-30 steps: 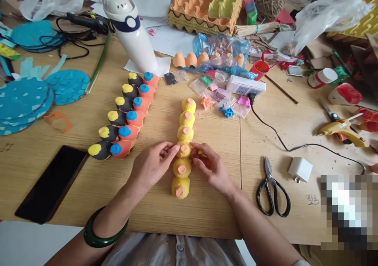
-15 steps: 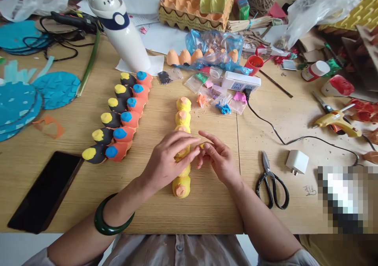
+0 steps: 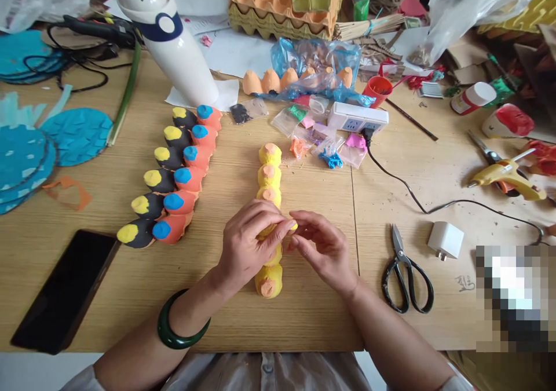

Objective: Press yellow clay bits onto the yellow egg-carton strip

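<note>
A small bit of yellow clay (image 3: pixel 294 226) is pinched between the thumb and fingertips of my left hand (image 3: pixel 252 237). Close by on the right, my right hand (image 3: pixel 324 246) has its thumb and fingers curved and apart, its tips near the clay. Under my hands lies an egg-carton strip (image 3: pixel 269 281) coated in yellow, with bare orange tips; its middle is partly hidden by my left hand. To the left stand a black egg-carton strip (image 3: pixel 158 181) with yellow tips and an orange-red one (image 3: pixel 191 178) with blue tips, side by side.
A black phone (image 3: pixel 65 289) lies front left, black-handled scissors (image 3: pixel 406 275) and a white charger (image 3: pixel 446 239) on the right. Beyond are clay packets (image 3: pixel 321 139), a power strip (image 3: pixel 358 117) with its cord, a white bottle (image 3: pixel 182 61) and a glue gun (image 3: pixel 506 178).
The yellow clay has passed from my right fingers to my left fingertips. My right thumb and fingers have spread apart. The view has shifted slightly.
</note>
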Tool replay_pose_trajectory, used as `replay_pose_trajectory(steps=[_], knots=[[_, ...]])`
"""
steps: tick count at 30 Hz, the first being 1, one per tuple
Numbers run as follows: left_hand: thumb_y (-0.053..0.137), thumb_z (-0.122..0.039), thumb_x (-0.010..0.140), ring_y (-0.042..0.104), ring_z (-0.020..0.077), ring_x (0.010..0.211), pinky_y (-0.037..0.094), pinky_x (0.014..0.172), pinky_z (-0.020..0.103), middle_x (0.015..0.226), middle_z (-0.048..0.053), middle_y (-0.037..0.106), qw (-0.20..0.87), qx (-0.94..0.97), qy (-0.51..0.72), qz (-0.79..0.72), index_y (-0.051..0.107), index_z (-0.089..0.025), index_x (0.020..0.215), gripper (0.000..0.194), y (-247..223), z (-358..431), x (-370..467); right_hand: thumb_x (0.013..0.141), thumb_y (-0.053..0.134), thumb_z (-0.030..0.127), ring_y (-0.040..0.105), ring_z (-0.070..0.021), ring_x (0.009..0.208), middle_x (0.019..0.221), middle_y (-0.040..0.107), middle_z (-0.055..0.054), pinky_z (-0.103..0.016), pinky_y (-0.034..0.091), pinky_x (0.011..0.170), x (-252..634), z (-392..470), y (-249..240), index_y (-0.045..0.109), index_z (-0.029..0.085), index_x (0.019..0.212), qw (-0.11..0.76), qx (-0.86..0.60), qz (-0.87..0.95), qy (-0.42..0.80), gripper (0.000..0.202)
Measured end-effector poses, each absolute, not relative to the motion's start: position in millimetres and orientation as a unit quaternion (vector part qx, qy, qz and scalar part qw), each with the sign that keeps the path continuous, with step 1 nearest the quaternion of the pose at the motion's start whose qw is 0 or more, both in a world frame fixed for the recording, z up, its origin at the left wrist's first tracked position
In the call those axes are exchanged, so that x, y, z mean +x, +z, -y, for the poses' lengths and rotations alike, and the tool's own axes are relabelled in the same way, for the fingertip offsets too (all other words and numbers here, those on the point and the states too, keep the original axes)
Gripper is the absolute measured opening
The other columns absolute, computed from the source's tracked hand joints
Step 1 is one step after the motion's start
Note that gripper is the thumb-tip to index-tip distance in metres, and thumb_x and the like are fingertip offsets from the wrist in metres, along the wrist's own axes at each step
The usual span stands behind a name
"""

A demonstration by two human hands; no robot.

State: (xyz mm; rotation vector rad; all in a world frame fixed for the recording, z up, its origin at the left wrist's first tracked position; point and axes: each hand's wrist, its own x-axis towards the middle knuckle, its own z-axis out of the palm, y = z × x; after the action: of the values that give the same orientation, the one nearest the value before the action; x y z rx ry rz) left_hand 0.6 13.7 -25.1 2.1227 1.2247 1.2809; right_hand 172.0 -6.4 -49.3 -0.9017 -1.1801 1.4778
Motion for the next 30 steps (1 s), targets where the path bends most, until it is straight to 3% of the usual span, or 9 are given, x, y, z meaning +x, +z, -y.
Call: replay_pose_trajectory(steps=[3,6,10,14,18,22,25,30], knots=[[0.068,-0.011,0.094,0.066,0.0165,0.079,0.057,0.082,0.031,0.076,0.002,0.07,0.168,0.771,0.444,-0.425,0.065,-0.018,0.082,0.014,-25,-13,-2,0.093,0.074,0.027,0.071,-0.0112,0.066,0.09,0.074,-0.002,-0.025,0.064,0.063,168,10,-48,0.073,0.021,0.103,0.507,-0.394,0.455,0.617,0.011],[0.066,-0.014,0.096,0.069,0.0181,0.088,0.058,0.085,0.033,0.087,0.005,0.074,0.156,0.772,0.44,-0.432,0.069,-0.017,0.095,0.005,-25,-13,-5,0.093,0.075,0.032,0.069,-0.011,0.057,0.074,0.072,0.001,-0.024,0.063,0.057,167,6,-46,0.071,0.019,0.098,0.502,-0.392,0.388,0.666,0.014],[0.074,-0.019,0.091,0.071,0.0192,0.095,0.059,0.097,0.037,0.099,0.006,0.075,0.169,0.784,0.447,-0.396,0.071,-0.019,0.109,0.018,-25,-15,-6,0.092,0.076,0.035,0.065,-0.0094,0.05,0.067,0.069,0.003,-0.022,0.06,0.051,169,0,-44,0.07,0.018,0.092,0.494,-0.384,0.343,0.701,0.018],[0.07,-0.011,0.092,0.072,0.0173,0.091,0.06,0.099,0.038,0.092,0.004,0.075,0.17,0.784,0.461,-0.379,0.072,-0.019,0.101,0.013,-28,-15,-4,0.094,0.073,0.041,0.065,-0.0103,0.052,0.068,0.069,0.001,-0.024,0.06,0.052,170,0,-45,0.07,0.017,0.086,0.475,-0.37,0.344,0.721,0.025],[0.07,-0.015,0.093,0.073,0.0171,0.092,0.062,0.094,0.034,0.093,0.003,0.076,0.158,0.786,0.456,-0.386,0.072,-0.022,0.103,0.012,-29,-15,-4,0.091,0.075,0.045,0.066,-0.0107,0.053,0.071,0.071,0.001,-0.026,0.062,0.053,171,0,-48,0.07,0.017,0.086,0.448,-0.358,0.332,0.749,0.029],[0.074,-0.021,0.092,0.072,0.0187,0.096,0.061,0.097,0.036,0.101,0.006,0.076,0.176,0.786,0.452,-0.383,0.072,-0.02,0.11,0.018,-29,-15,-4,0.094,0.073,0.042,0.064,-0.0085,0.05,0.066,0.068,0.001,-0.02,0.058,0.05,172,-1,-48,0.069,0.016,0.078,0.443,-0.36,0.333,0.751,0.031],[0.07,-0.017,0.094,0.072,0.0187,0.096,0.059,0.102,0.04,0.096,0.005,0.076,0.182,0.785,0.458,-0.375,0.073,-0.021,0.102,0.01,-30,-15,-3,0.096,0.07,0.044,0.064,-0.0088,0.051,0.066,0.068,0.0,-0.021,0.058,0.051,173,-1,-49,0.069,0.015,0.076,0.441,-0.367,0.343,0.744,0.035],[0.071,-0.021,0.094,0.072,0.0182,0.096,0.06,0.098,0.037,0.096,0.004,0.076,0.16,0.782,0.464,-0.385,0.072,-0.022,0.099,0.005,-31,-13,-5,0.091,0.074,0.049,0.064,-0.0099,0.05,0.068,0.069,0.001,-0.023,0.059,0.051,173,-1,-50,0.069,0.016,0.082,0.417,-0.366,0.331,0.763,0.035]])
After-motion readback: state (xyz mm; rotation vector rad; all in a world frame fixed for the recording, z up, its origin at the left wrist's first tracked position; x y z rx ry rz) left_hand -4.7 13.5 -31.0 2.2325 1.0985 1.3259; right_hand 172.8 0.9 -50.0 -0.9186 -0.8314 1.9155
